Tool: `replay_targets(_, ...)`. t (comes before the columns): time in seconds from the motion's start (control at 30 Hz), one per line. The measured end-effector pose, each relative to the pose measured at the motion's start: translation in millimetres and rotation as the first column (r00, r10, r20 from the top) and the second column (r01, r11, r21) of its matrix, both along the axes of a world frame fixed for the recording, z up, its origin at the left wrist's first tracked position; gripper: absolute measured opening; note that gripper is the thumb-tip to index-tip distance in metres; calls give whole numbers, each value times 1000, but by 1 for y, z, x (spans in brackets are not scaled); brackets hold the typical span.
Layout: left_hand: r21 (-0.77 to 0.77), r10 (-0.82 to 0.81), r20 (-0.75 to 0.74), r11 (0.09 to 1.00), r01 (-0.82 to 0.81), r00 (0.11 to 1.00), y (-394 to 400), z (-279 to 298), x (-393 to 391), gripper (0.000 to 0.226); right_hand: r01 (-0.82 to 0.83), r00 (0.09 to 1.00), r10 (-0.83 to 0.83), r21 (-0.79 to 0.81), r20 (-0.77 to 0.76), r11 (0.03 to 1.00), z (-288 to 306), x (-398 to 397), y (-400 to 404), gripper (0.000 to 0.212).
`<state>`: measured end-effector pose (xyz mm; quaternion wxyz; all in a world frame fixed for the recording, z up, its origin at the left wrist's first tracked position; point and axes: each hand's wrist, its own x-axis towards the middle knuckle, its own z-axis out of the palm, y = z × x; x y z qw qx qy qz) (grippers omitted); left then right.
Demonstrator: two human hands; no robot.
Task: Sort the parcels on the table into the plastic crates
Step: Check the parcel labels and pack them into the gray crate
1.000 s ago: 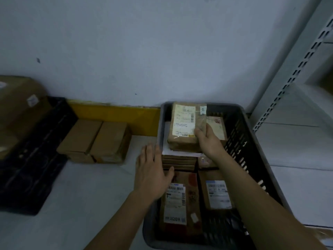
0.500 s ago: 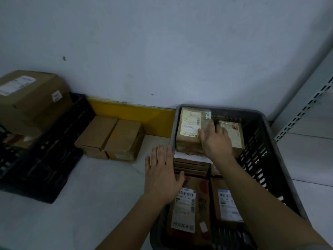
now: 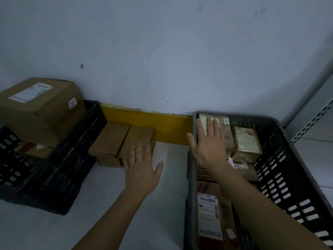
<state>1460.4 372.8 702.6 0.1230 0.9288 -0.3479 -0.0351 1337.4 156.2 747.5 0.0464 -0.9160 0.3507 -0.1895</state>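
A grey plastic crate (image 3: 281,134) on the right holds several brown parcels with white labels. My right hand (image 3: 209,143) hovers flat, fingers spread, over the labelled parcel (image 3: 226,130) at the crate's far left corner and holds nothing. Two plain brown boxes (image 3: 122,139) sit side by side on the white table (image 3: 126,204) against a yellow strip. My left hand (image 3: 141,166) is open, its fingertips at the near edge of the right-hand box. A black crate (image 3: 59,177) on the left carries a large cardboard box (image 3: 41,107).
A pale wall (image 3: 162,51) runs close behind the table and crates. Perforated metal shelving (image 3: 313,120) stands at the far right. A long parcel with a barcode label (image 3: 209,213) lies in the near part of the grey crate.
My right hand has let go of the labelled parcel and lifted off it toward the left. My left hand has moved left, from the grey crate's edge to the two plain boxes.
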Motion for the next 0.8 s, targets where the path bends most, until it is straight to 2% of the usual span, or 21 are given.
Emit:
replay_targets(0.23, 87, -25, -20, 996, 26, 1000, 58, -17, 92, 84, -5, 994, 10, 38, -110, 999, -11, 82, 78, 80)
replay_targets(0.43, 125, -74, -82, 989, 84, 994, 79, -23, 164, 82, 106, 967, -70, 133, -247, 986, -48, 132, 129, 78)
replay_targets(0.6, 139, -129, -125, 979, 146, 984, 77, -32, 193, 81, 168, 928, -96, 173, -360, 971, -67, 147, 143, 80)
replay_targets(0.8, 165, -154, -176, 969, 183, 972, 58, -50, 212, 81, 210, 903, -110, 204, -414, 956, -96, 159, 135, 80)
